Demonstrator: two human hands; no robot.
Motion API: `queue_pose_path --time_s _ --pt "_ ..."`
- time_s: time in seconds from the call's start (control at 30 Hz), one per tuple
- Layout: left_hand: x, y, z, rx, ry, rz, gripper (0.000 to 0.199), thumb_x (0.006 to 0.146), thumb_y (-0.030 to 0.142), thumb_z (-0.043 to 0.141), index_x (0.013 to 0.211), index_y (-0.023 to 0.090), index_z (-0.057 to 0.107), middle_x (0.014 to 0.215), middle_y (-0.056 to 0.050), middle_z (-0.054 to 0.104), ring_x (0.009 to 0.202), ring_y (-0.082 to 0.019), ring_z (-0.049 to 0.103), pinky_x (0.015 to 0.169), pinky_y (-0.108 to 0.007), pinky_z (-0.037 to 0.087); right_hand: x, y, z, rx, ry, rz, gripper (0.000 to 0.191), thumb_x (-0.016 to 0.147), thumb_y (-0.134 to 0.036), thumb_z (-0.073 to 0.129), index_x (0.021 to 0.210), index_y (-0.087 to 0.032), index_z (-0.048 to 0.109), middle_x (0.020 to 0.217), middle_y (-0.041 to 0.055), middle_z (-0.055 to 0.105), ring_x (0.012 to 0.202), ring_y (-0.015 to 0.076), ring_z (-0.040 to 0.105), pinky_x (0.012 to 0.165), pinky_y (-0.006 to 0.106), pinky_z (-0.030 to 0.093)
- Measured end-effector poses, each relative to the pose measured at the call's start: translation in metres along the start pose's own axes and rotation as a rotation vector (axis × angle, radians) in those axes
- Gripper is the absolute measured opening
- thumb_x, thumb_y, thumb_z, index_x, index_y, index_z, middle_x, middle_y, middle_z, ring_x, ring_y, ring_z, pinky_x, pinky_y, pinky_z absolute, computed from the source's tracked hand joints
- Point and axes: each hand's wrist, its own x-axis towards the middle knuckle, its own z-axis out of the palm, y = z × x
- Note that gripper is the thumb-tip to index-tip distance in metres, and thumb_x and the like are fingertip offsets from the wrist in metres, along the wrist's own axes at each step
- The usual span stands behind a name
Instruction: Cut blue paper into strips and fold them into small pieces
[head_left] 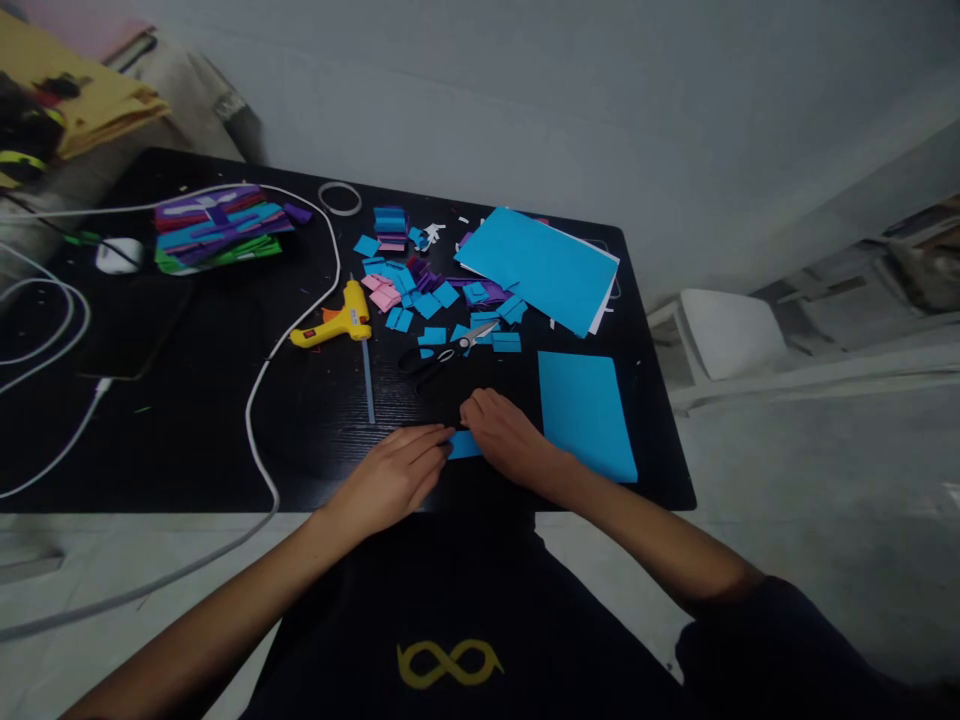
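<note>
A narrow blue paper strip (465, 445) lies at the table's front edge between my two hands. My left hand (397, 470) presses on its left end, fingers together. Over its right end is my right hand (502, 430), with the fingers curled and closed on the paper. Just beyond the hands lie black-handled scissors (450, 354), blades partly spread and pointing away to the right, among small folded blue pieces (506, 342). To the right of my right hand is a larger blue sheet (589, 415).
A yellow glue gun (345, 318) with a glue stick (368, 382) stands left of the scissors. A white cable (251, 420) crosses the table. Further back are bundled coloured strips (217, 230), a tape ring (340, 199) and a blue sheet on white paper (536, 265).
</note>
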Motion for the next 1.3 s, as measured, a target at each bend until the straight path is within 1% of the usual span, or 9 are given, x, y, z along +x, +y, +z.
queue_pose_path --time_s 0.13,0.23,0.37,0.53,0.73,0.87,1.03,1.13,1.3 --pt "0.002 0.001 -0.001 -0.007 0.006 0.000 0.024 0.102 0.015 0.054 0.120 0.015 0.071 0.131 -0.012 0.074 0.122 -0.028 0.070 0.101 -0.046 0.061 -0.006 0.015 -0.001 0.178 0.079 0.022 0.022 0.103 -0.005 0.041 0.094 -0.014 0.059 0.091 0.0102 0.062 0.083 0.0234 0.055 0.074 0.036 0.046" --pt "0.002 0.001 -0.001 -0.026 -0.004 -0.008 0.025 0.103 0.015 0.054 0.120 0.014 0.071 0.131 -0.013 0.074 0.122 -0.027 0.070 0.101 -0.046 0.061 -0.010 0.033 -0.013 0.449 0.242 0.198 0.013 0.105 -0.011 0.046 0.100 -0.016 0.057 0.097 0.0085 0.063 0.083 0.0197 0.059 0.072 0.032 0.047" --pt "0.001 0.000 0.001 -0.052 -0.001 -0.016 0.025 0.102 0.015 0.054 0.120 0.014 0.072 0.132 -0.013 0.073 0.123 -0.028 0.069 0.102 -0.048 0.061 -0.011 0.045 -0.031 0.600 0.321 0.234 0.006 0.102 -0.017 0.055 0.098 -0.019 0.059 0.095 0.0068 0.068 0.083 0.0193 0.064 0.072 0.032 0.051" --pt "0.000 0.000 0.002 -0.050 0.003 -0.030 0.025 0.102 0.015 0.054 0.120 0.015 0.072 0.132 -0.012 0.073 0.124 -0.027 0.069 0.102 -0.048 0.061 -0.004 0.053 -0.039 0.593 0.348 0.246 0.004 0.098 -0.019 0.061 0.102 -0.019 0.063 0.099 0.0079 0.072 0.088 0.0222 0.070 0.076 0.037 0.057" --pt "0.000 0.000 0.002 -0.025 0.002 -0.014 0.023 0.103 0.015 0.054 0.119 0.014 0.071 0.131 -0.012 0.073 0.122 -0.027 0.070 0.102 -0.047 0.061 0.002 0.078 -0.062 0.531 0.621 0.320 0.011 0.096 -0.018 0.063 0.106 -0.020 0.069 0.115 0.0115 0.070 0.107 0.0259 0.068 0.088 0.042 0.059" --pt "0.000 0.000 0.002 -0.042 0.001 -0.025 0.024 0.102 0.014 0.055 0.119 0.014 0.072 0.132 -0.013 0.073 0.123 -0.027 0.069 0.102 -0.047 0.061 0.001 0.070 -0.060 0.550 0.485 0.329 0.008 0.099 -0.023 0.064 0.099 -0.019 0.071 0.097 0.0070 0.074 0.089 0.0222 0.070 0.079 0.038 0.056" --pt "0.001 0.001 0.001 -0.038 0.004 -0.020 0.025 0.102 0.015 0.055 0.120 0.014 0.071 0.132 -0.013 0.073 0.122 -0.028 0.070 0.100 -0.048 0.061 0.006 0.039 -0.030 0.598 0.057 0.218 0.008 0.093 -0.022 0.075 0.089 -0.016 0.071 0.083 0.0030 0.071 0.076 0.0161 0.066 0.068 0.028 0.048" --pt "0.002 0.001 0.000 -0.031 0.007 -0.011 0.025 0.102 0.014 0.055 0.120 0.014 0.071 0.132 -0.013 0.073 0.121 -0.028 0.070 0.100 -0.048 0.061 0.011 0.029 -0.019 0.574 0.032 0.199 0.007 0.091 -0.017 0.077 0.088 -0.015 0.070 0.082 0.0029 0.069 0.076 0.0152 0.064 0.068 0.026 0.045" --pt "0.002 0.001 0.000 -0.023 -0.001 -0.011 0.025 0.102 0.015 0.055 0.121 0.014 0.071 0.132 -0.013 0.073 0.122 -0.029 0.070 0.100 -0.047 0.061 0.013 0.030 -0.016 0.649 0.026 0.202 0.008 0.087 -0.009 0.075 0.086 -0.015 0.071 0.081 0.0013 0.069 0.075 0.0136 0.063 0.068 0.025 0.044"
